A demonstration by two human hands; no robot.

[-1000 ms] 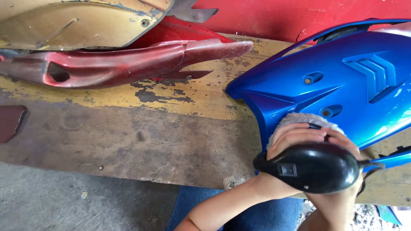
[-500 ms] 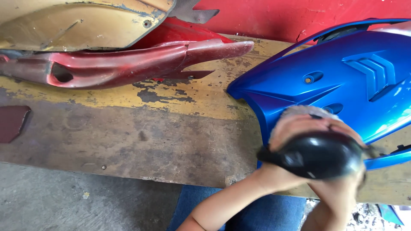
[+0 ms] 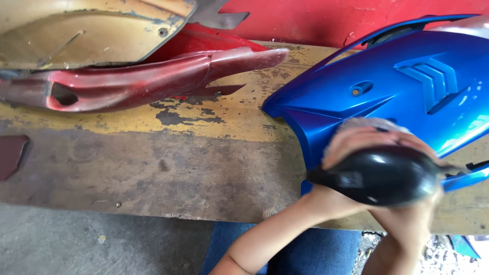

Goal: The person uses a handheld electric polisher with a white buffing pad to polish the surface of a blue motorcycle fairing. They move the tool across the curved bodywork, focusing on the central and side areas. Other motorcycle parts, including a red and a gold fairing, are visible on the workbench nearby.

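Compared with the view 1 second earlier, both hands and the black polisher (image 3: 379, 175) have slid slightly up the blue fairing panel (image 3: 387, 91), and they are now motion-blurred; the small hole seen above the pad before is now covered. Left hand (image 3: 356, 147) lies over the front of the polisher, fingers curled around its head, wrist and forearm running down toward the blue jeans (image 3: 285, 249) below the panel. Right hand (image 3: 407, 219) clasps the polisher from beneath and behind its rounded black housing; blur hides the individual fingers, but the palm is pressed to the body. Both hands thus grasp the polisher. A pale fluffy pad (image 3: 364, 124) shows just above the left hand's fingers, in contact with the panel's lower left face. The panel rests on a worn wooden workbench (image 3: 168, 163) with flaking yellow paint, its pointed tip aimed left. Well to the left of the panel lie a dark red fairing piece (image 3: 137, 81) and, beyond it, a tan, scuffed body cover (image 3: 86, 30). Behind the panel stands a red wall (image 3: 305, 18). Grey concrete floor (image 3: 76, 244) shows below the bench edge, left of the jeans.
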